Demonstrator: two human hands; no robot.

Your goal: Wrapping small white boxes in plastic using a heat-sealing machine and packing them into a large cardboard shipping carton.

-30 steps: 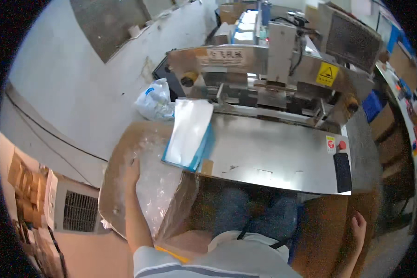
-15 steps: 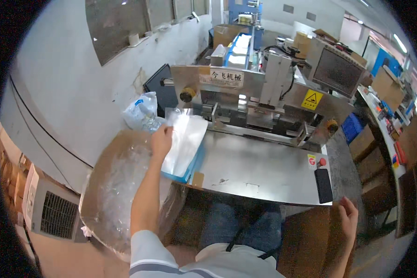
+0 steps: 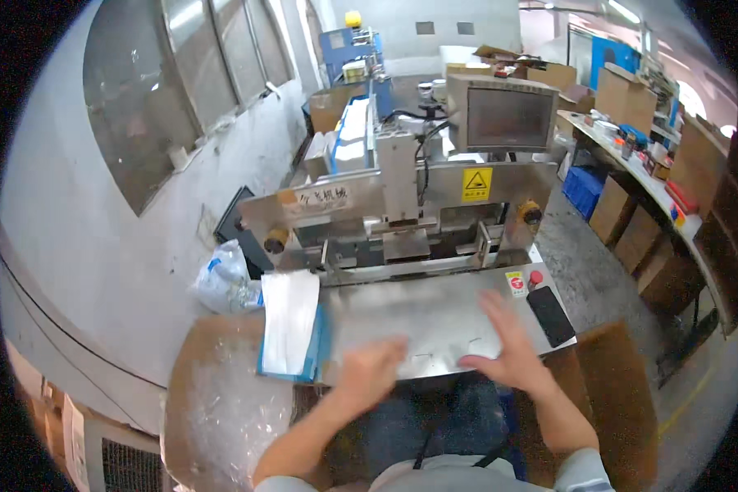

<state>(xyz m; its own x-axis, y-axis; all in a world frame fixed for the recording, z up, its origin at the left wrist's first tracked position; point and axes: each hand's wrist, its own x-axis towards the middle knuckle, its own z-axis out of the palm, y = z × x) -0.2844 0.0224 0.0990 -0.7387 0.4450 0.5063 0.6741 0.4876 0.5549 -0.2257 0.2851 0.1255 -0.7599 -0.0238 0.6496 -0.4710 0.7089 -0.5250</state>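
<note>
A workshop with a big metal machine [image 3: 402, 213]. Both hands hover over its shiny table [image 3: 435, 316], holding nothing. The left hand [image 3: 371, 371] is curled, the right hand [image 3: 504, 348] spread. The bags [image 3: 289, 321] lie stacked at the table's left, not yet fed in.

left hand [image 3: 371, 369] | right hand [image 3: 504, 353] | both empty over steel table [image 3: 435, 316]
</note>
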